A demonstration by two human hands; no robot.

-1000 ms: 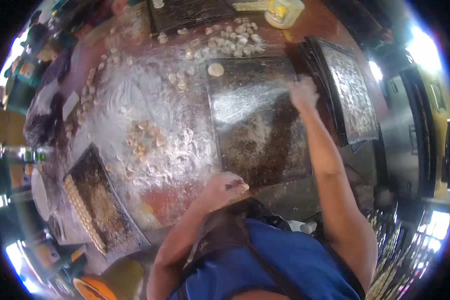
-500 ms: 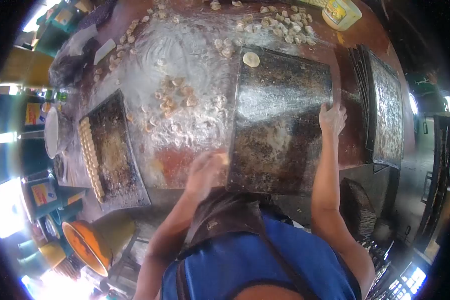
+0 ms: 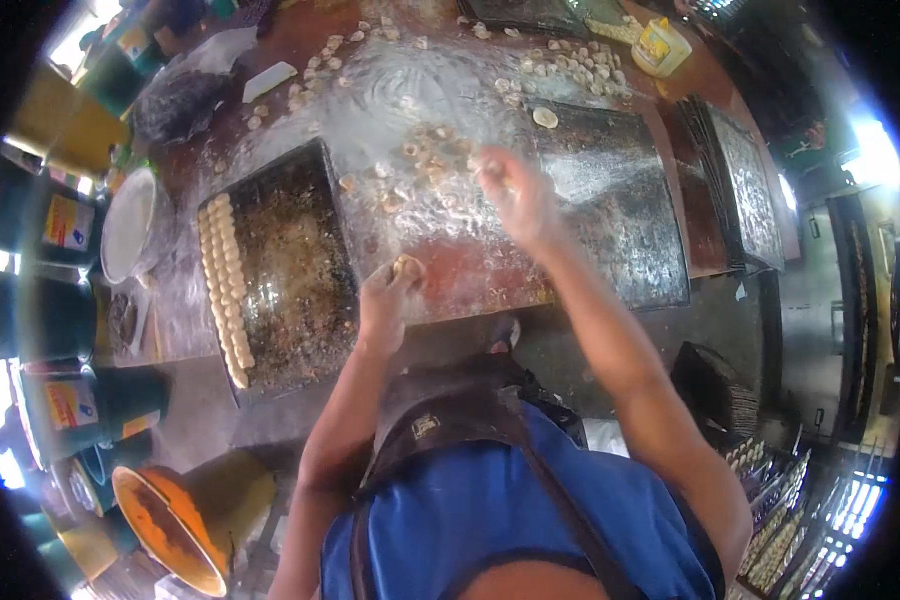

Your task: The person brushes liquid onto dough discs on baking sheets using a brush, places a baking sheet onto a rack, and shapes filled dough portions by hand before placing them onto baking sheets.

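My left hand (image 3: 385,300) is closed around a small piece of dough (image 3: 407,266) at the front of the floured table. My right hand (image 3: 522,205) is smeared by motion above the left edge of a dark baking tray (image 3: 610,240). Its fingertips are near loose dough pieces (image 3: 425,150) lying in flour, and whether they hold one is unclear. One flat dough round (image 3: 545,117) sits at that tray's far left corner. Left of my left hand, another dark tray (image 3: 290,250) carries rows of dough balls (image 3: 225,290) along its left side.
More dough pieces (image 3: 580,70) lie at the back beside a yellow-labelled tub (image 3: 660,48). Stacked trays (image 3: 740,190) stand at the right. A pale bowl (image 3: 130,225) is on the left, with an orange-lined bucket (image 3: 170,525) below the table edge.
My right hand has left the right tray's far side and moved left over the dough pieces. The view has turned left. More of the left tray and its dough rows now shows.
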